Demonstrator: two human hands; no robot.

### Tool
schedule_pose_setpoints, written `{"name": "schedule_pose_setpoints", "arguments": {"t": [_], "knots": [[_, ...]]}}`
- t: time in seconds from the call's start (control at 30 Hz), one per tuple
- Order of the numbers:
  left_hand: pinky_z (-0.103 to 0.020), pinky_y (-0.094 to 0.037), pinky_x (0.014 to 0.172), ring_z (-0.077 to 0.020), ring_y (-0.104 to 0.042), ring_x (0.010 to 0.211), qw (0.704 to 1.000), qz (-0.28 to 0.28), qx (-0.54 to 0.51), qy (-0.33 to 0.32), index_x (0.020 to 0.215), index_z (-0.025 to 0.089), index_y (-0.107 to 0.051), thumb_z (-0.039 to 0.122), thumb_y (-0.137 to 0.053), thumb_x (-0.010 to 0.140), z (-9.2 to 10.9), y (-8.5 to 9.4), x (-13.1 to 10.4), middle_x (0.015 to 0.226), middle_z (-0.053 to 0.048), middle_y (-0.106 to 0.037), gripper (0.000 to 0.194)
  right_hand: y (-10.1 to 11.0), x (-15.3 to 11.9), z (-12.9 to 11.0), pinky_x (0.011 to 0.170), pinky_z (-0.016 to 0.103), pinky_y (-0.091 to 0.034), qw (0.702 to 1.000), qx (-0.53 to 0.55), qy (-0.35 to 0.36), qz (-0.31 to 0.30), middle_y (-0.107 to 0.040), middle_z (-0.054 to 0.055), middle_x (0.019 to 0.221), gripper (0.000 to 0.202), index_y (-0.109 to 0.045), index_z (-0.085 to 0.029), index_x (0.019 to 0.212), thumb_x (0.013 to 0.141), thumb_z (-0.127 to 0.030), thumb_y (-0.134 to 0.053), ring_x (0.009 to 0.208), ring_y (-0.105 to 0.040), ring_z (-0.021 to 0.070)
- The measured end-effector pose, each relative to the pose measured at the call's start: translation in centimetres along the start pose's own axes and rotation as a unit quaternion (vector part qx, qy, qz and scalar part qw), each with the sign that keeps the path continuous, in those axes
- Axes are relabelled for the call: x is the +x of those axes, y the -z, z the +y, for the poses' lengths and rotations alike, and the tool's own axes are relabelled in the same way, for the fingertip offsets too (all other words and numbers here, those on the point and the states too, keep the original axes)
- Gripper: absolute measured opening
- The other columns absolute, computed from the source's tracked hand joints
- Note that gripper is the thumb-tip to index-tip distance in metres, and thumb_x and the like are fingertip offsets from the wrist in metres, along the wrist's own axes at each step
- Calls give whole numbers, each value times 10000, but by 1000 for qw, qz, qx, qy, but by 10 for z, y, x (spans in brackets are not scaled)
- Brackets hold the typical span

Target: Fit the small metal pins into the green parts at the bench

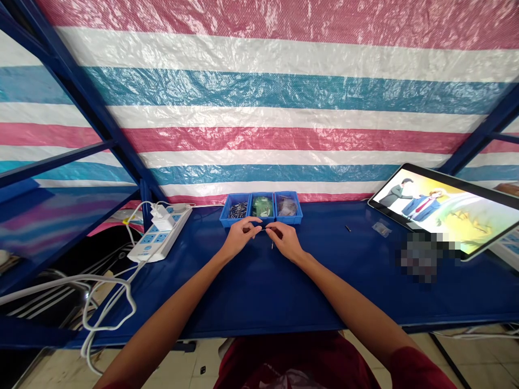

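Note:
My left hand [240, 237] and my right hand [287, 241] meet over the blue table, just in front of three small blue bins. Thumb and fingers of each hand are pinched around something small and thin, partly dark, that spans the gap between them; its kind is too small to make out. A short pale strip hangs below the right fingertips. In the left bin [227, 221] lie many slim dark and silvery pieces. Greenish items fill the middle bin [263, 220], and the right bin [288, 219] holds what look like clear plastic bags.
On the left lies a white power strip [162, 243] with a plugged-in charger and looping white cables [132, 302]. A tablet [441, 210] with a lit screen leans at the right. Near it are a small clear bag [381, 229], a small dark piece [347, 228] and a blurred-out object [420, 256].

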State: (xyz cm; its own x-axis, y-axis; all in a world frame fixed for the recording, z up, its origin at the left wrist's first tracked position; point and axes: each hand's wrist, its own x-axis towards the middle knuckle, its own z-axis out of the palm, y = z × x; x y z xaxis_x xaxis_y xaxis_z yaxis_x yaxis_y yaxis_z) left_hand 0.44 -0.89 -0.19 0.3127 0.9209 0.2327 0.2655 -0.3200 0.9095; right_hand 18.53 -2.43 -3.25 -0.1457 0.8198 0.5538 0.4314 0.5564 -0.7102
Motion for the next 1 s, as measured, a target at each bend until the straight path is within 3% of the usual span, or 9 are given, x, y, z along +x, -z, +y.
{"name": "schedule_pose_setpoints", "arguments": {"t": [0.17, 0.37, 0.57, 0.67, 0.8, 1.0], "knots": [[-198, -321, 427, -78, -392, 408, 1000, -5, -20, 19, 1034, 136, -624, 454, -642, 788, 3, 0, -2, 496, 53, -502, 403, -1, -1, 0, 614, 261, -430, 999, 5, 22, -33, -628, 29, 706, 258, -669, -197, 837, 905, -377, -497, 614, -547, 148], [-191, -326, 411, -74, -404, 396, 999, -7, -38, 26, 1011, 141, -626, 448, -639, 798, 4, -2, -2, 482, 48, -504, 374, 0, -1, -4, 605, 262, -428, 999, 17, 22, -31, -617, 29, 706, 259, -661, -201, 841, 900, -392, -496, 618, -540, 151], [-221, -437, 451, -117, -541, 542, 992, 31, -119, 2, 1036, 129, -643, 481, -611, 802, -3, -1, 3, 715, -44, -641, 423, 1, 0, -5, 548, 246, -426, 993, 93, -60, 36, -600, 12, 675, 291, -636, -182, 823, 884, -433, -502, 564, -519, 132], [-228, -450, 471, -114, -526, 561, 997, 20, -81, -5, 959, 121, -697, 434, -696, 732, -4, -2, 3, 772, -63, -662, 386, 1, 1, -4, 516, 236, -410, 986, 130, -88, 57, -574, -5, 645, 279, -624, -179, 828, 866, -437, -528, 529, -496, 119], [-240, -460, 483, -102, -507, 541, 999, 26, -32, -18, 826, 136, -737, 452, -682, 740, -1, -4, 1, 860, -80, -682, 333, 1, 0, -5, 508, 236, -400, 988, 129, -81, 34, -542, -14, 611, 277, -630, -181, 819, 866, -435, -528, 510, -472, 116], [-236, -465, 471, -109, -528, 554, 997, 55, -43, -28, 797, 133, -735, 472, -655, 758, 1, -6, 0, 890, -86, -697, 350, -2, -1, -5, 525, 237, -404, 995, 87, -53, 12, -558, -8, 613, 304, -650, -182, 790, 870, -445, -519, 525, -488, 120]]}}
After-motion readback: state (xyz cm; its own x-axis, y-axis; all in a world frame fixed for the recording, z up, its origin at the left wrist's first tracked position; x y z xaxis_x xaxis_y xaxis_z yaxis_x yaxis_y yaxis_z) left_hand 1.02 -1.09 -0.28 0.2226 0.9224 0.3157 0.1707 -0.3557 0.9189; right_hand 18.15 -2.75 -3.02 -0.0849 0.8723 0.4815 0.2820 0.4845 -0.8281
